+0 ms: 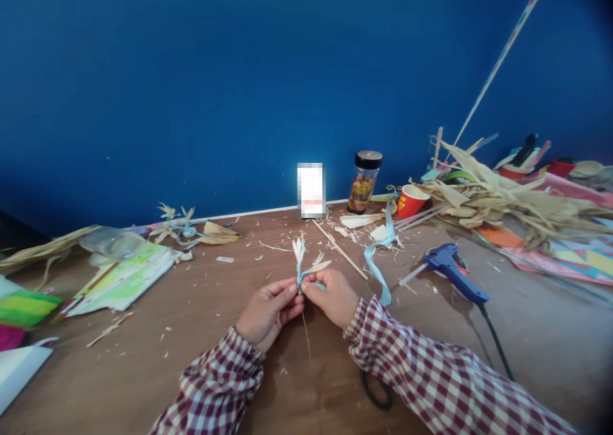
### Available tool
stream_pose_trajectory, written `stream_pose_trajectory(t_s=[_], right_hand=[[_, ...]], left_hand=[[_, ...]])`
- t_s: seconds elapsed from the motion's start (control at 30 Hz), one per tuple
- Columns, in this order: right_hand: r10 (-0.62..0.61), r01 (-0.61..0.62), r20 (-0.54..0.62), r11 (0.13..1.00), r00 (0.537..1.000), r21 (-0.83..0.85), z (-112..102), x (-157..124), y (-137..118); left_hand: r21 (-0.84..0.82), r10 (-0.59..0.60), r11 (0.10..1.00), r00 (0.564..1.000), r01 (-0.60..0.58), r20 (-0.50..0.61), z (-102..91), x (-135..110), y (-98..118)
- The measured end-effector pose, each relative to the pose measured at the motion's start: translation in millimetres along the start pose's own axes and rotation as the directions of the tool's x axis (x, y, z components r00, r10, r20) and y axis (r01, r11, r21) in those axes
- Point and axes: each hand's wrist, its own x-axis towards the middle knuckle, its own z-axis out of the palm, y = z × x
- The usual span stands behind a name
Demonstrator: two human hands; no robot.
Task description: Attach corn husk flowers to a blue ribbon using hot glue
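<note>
Head: left hand (269,308), right hand (335,298) pinch husk flower (299,253)

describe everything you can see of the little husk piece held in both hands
The husk piece is a small sprig of pale, dry strips: one frayed tuft upright, a flatter leaf angled right. Light blue ribbon wraps its base. The left hand and right hand pinch it at fingertips above the wooden table; a thin stem seems to hang below.
</note>
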Motion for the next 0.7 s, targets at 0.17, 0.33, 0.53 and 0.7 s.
stream_pose_trajectory(t_s=[0.17, 0.33, 0.53, 0.7], right_hand=[[0.014, -0.014, 0.013, 1.0, 1.0, 0.018, -0.7, 0.0, -1.7], [0.015, -0.015, 0.003, 1.0, 1.0, 0.009, 0.1, -0.5, 0.0], [0.027, -0.027, -0.023, 1.0, 0.999, 0.005, 2.3, -1.2, 1.4], [0.029, -0.03, -0.024, 0.999, 0.999, -0.015, 0.5, -1.3, -3.0]], left_hand=[[0.012, -0.012, 1.0, 1.0, 0.012, 0.0, 0.9, -1.1, -1.1], [0.059, -0.006, 0.998, 1.0, 0.007, -0.018, 4.2, -2.1, -0.7], [0.098, 0.029, 0.995, 0.999, -0.025, -0.035, 5.5, -2.0, -1.3], [0.088, 0.06, 0.994, 0.998, -0.057, -0.023, 6.1, -3.3, -2.0]])
